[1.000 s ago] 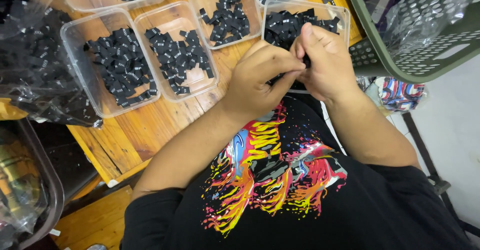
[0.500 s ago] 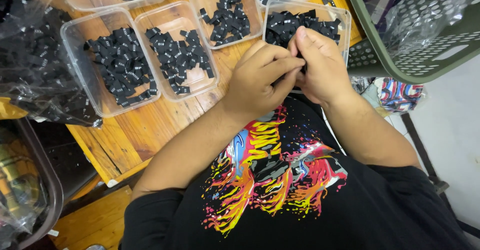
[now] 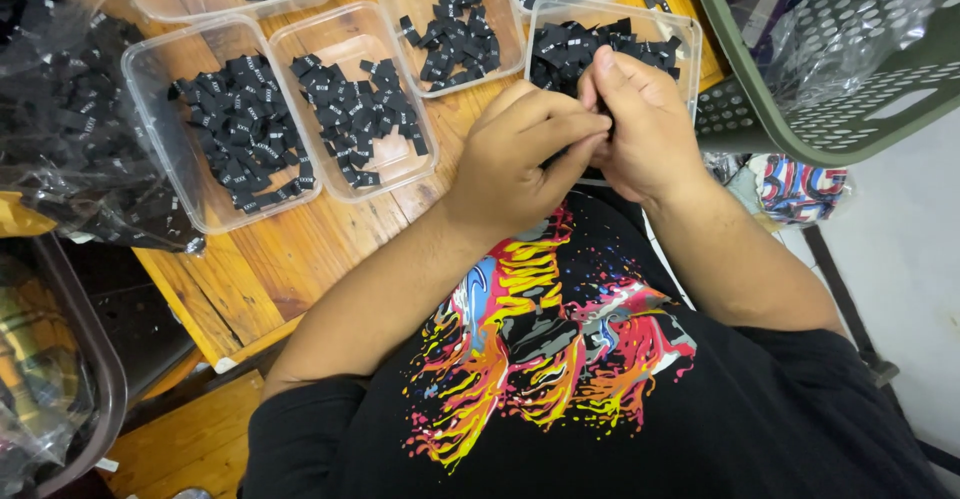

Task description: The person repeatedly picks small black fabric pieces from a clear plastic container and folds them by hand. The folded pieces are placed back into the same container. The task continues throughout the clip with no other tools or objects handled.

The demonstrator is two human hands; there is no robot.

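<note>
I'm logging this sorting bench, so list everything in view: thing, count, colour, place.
clear trays: at least five, transparent, on the table
small labels: many, black, in the trays
table: one, wooden, under the trays
plastic bag: one, clear, holding black labels, far left
basket: one, green, perforated, upper right
dark bin: one, lower left
left hand: at the nearest tray, fingers meeting the right's
right hand: pinching something small, hidden
</note>
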